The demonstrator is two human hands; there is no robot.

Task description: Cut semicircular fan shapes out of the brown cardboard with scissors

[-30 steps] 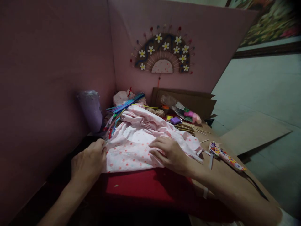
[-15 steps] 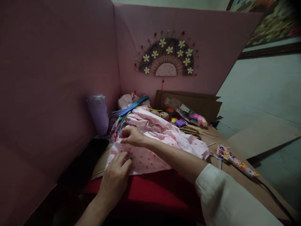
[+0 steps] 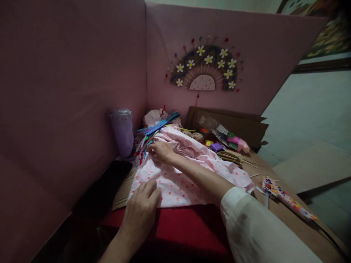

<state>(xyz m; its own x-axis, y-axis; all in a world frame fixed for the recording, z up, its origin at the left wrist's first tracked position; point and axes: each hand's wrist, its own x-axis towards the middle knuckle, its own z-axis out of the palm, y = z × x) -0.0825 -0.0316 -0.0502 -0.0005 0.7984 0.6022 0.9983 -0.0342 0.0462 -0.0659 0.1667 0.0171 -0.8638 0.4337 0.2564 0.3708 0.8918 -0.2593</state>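
A pink fabric [image 3: 178, 188] with red dots lies over the table, flat at the near side and bunched in folds behind. My right hand [image 3: 161, 151] is closed on its far left part, fingertips pinching the cloth. At the near left corner, my left hand [image 3: 144, 201] rests on the fabric with bent fingers held together; its fingertips are partly hidden. Pipe cleaners [image 3: 160, 124] in blue, purple and other colours lie just beyond my right hand. Corrugated cardboard [image 3: 124, 190] shows beneath the fabric's left edge.
A purple tumbler-like container [image 3: 122, 133] stands left. Scissors [image 3: 230, 157], thin sticks [image 3: 251, 160], a purple packet [image 3: 216, 147] and twine balls [image 3: 197, 137] lie behind. A flower-patterned glue gun [image 3: 287, 199] with a cord lies right. A decorated fan [image 3: 204, 67] hangs on the pink panel.
My right hand has lifted and drawn the fabric's far left part a little, and the near part lies smoother. My left hand stays at the near corner. The whole view has shifted slightly.
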